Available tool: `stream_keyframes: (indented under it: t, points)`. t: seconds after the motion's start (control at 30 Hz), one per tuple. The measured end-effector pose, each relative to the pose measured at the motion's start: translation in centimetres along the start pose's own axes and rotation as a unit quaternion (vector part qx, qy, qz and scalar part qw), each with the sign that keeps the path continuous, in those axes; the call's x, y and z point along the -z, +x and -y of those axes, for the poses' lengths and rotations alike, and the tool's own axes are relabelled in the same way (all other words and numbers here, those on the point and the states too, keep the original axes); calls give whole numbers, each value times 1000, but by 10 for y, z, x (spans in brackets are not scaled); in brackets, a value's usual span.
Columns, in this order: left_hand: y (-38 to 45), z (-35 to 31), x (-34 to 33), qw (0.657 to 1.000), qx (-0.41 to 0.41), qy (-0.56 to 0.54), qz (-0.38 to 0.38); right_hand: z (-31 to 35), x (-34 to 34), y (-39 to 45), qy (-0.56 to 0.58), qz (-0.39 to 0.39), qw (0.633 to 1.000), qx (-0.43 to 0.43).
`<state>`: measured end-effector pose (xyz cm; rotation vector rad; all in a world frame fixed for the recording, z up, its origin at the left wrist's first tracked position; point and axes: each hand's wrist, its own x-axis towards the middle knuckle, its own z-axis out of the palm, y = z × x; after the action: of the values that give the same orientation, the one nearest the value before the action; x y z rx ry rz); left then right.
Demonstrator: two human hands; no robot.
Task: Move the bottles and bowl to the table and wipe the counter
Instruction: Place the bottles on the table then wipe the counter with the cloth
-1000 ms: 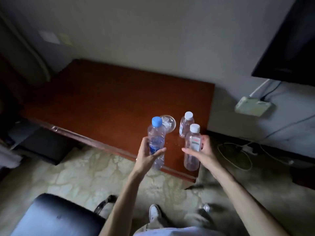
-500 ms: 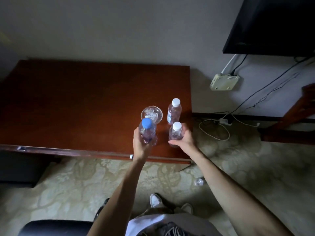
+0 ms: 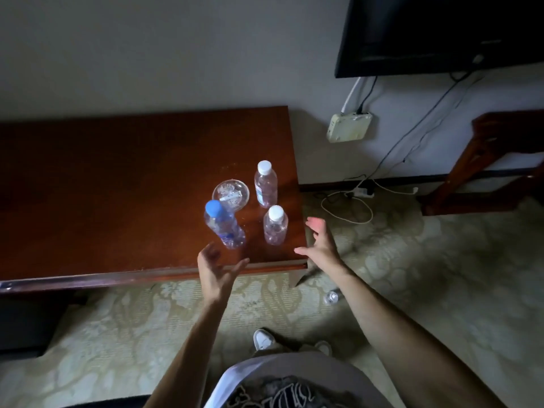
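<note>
- Table (image 3: 117,184): dark red-brown wood. We find all four task items grouped near its right edge, toward the front right corner.
- Blue-cap bottle (image 3: 224,225): clear plastic, tilted, nearest the front edge; a blue label band low on the body, its writing too blurred for us to read.
- Near white-cap bottle (image 3: 275,225): clear, upright, just inside the right edge; we see no legible label.
- Far white-cap bottle (image 3: 265,184): clear, upright, behind the near one; pale label with bluish print, unreadable.
- Bowl (image 3: 230,194): small, clear glass, between the blue-cap bottle and the far white-cap bottle; something pale lies in it.
- Left hand (image 3: 216,267): over the front edge, fingers spread and loosely curved, holding nothing, just short of the blue-cap bottle.
- Right hand (image 3: 319,241): off the front right corner, fingers spread, holding nothing, apart from the bottles.
- Screen (image 3: 435,33): dark, on the wall at right.
</note>
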<state>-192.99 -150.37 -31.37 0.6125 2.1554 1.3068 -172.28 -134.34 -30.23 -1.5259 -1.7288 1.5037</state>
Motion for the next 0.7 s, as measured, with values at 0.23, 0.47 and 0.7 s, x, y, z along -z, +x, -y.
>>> stream_keyframes:
  t: [0.23,0.47,0.7]
  points:
    - [-107,23,-63,973,87,105,187,-115,86,-108,82,-98,976,-174]
    - [-131,-2,-207,841,96,272,457,-244,153,-271,225,-157,864,-423]
    - [-154,-58,-369,740,44,339,578,-299,183,-350,384,-251,752,-473]
